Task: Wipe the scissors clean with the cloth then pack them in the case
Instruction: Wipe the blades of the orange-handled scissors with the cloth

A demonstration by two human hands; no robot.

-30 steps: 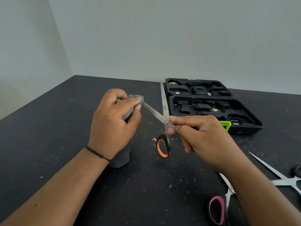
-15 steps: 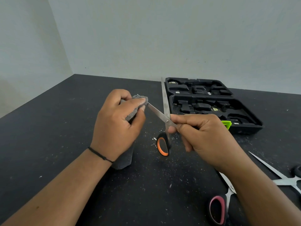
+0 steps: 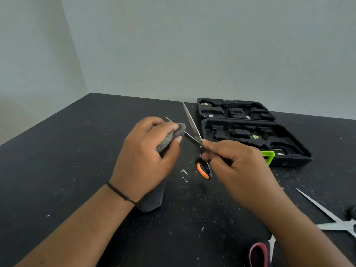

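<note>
My right hand (image 3: pixel 237 170) grips an open pair of orange-handled scissors (image 3: pixel 193 130) near the pivot, above the black table. One blade points up and away; the other runs left into a grey cloth (image 3: pixel 173 134). My left hand (image 3: pixel 146 160) pinches that cloth around the left blade, close to the pivot, and the blade's tip sticks out beyond my fingers. The cloth's tail hangs down below my left wrist. An open black case (image 3: pixel 289 149) with moulded recesses lies behind my right hand.
Pink-handled scissors (image 3: pixel 259 253) lie at the bottom edge under my right forearm. Another open pair with bare steel blades (image 3: pixel 327 218) lies at the far right. The case has a green latch (image 3: pixel 267 157). White specks dot the black table (image 3: pixel 77 151).
My left hand has slid the cloth along the blade towards the pivot, so the tip now shows past my fingers. My right hand holds the scissors in much the same place.
</note>
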